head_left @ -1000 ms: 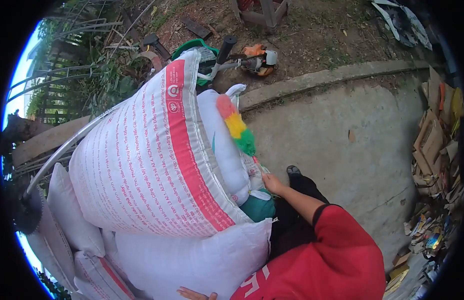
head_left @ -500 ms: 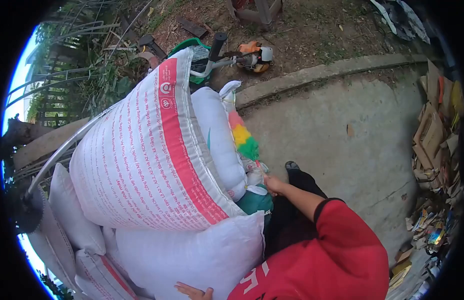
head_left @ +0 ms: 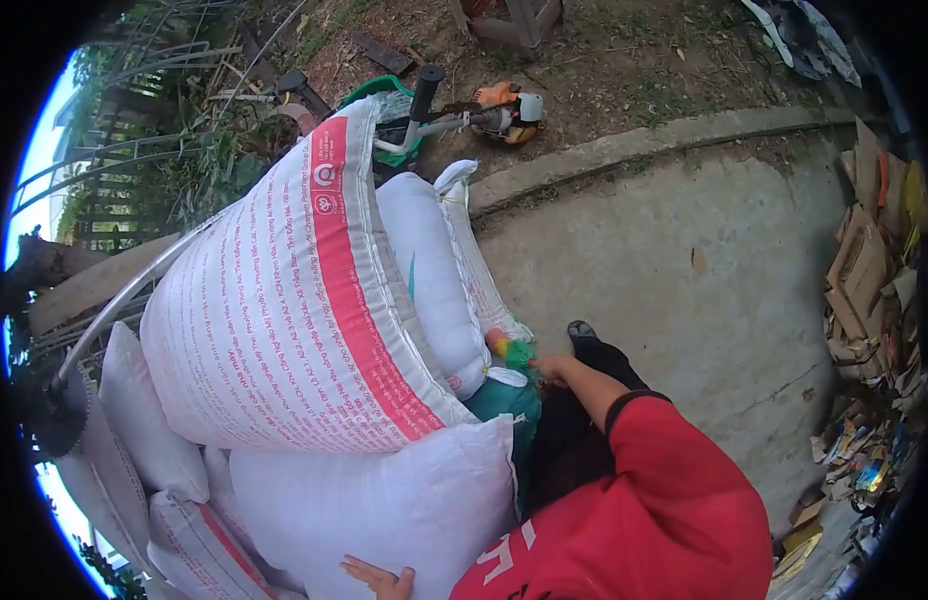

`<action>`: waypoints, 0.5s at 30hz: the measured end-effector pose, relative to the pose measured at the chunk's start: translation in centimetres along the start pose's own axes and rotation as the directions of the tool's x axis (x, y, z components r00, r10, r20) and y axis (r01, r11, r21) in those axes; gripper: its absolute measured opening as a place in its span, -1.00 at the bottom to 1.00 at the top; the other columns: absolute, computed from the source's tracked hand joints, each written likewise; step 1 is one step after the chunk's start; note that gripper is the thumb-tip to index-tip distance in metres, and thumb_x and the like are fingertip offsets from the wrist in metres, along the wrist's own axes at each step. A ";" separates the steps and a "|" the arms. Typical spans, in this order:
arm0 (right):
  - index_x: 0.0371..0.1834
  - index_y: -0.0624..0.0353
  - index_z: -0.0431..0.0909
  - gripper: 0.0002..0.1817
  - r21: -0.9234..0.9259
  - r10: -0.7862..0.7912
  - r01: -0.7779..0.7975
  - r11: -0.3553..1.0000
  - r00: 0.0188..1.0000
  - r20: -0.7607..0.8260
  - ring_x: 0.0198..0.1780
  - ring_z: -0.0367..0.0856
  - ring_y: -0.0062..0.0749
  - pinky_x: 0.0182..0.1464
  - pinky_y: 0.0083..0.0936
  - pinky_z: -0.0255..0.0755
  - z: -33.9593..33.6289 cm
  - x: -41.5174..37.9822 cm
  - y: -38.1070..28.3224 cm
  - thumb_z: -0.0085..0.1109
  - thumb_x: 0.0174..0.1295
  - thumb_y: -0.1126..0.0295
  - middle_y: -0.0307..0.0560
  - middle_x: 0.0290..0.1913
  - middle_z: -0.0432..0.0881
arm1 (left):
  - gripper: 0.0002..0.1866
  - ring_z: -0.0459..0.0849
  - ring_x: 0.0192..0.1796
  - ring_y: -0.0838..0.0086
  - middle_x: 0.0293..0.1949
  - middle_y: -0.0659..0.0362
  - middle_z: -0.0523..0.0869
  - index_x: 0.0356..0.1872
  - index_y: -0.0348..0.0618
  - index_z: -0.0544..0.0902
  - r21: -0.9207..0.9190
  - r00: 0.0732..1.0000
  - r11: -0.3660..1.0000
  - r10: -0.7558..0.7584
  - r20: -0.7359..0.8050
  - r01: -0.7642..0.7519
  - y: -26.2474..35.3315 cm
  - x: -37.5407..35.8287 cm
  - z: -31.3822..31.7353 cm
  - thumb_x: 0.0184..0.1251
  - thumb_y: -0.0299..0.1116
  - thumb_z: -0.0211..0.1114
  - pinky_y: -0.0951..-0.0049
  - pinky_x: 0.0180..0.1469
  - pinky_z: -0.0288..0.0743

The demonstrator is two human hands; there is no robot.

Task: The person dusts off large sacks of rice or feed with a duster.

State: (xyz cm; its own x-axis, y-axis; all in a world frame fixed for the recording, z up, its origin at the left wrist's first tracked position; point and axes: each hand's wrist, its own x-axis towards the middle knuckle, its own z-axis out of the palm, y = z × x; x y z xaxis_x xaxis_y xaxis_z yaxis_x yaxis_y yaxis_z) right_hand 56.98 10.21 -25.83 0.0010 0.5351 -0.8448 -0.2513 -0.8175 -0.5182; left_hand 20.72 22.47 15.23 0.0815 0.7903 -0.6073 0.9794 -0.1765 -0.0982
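Outdoors, stacked white sacks (head_left: 304, 300) stand on a concrete slab (head_left: 684, 290) edged by dirt and a cardboard pile (head_left: 869, 270). Right hand (head_left: 552, 368) is closed on a duster (head_left: 509, 350) tucked low between sacks; left hand (head_left: 379, 578) lies flat, fingers apart, against the bottom sack

red tee (head_left: 654, 500), blk trousers (head_left: 574, 440)

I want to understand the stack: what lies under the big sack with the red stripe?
Under the red-striped sack lie plain white sacks, the left hand touching the front one. A teal bag shows beside them. What is deeper is hidden.
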 end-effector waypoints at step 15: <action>-0.51 0.16 0.39 -0.53 0.448 0.172 -0.079 0.891 0.970 -0.171 -0.81 0.29 -0.37 -0.80 -0.40 0.14 -0.4 -2.9 -1.0 -0.37 0.27 0.03 -0.06 -0.68 0.39 | 0.18 -0.56 0.31 -0.13 0.27 -0.18 -0.59 0.26 -0.13 -0.50 -0.074 0.998 0.996 -0.055 -0.016 0.054 1.9 -1.0 -0.8 -0.15 -0.17 0.31 -0.29 0.17 -0.30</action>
State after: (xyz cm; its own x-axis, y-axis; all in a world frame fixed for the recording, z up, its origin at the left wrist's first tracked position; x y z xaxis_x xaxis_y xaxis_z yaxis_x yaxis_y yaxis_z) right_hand 57.63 9.41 -22.86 0.1231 0.3424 -0.9314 -0.6573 -0.6751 -0.3351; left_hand 22.68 21.80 16.25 0.0303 0.8083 -0.5879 0.9933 -0.0899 -0.0725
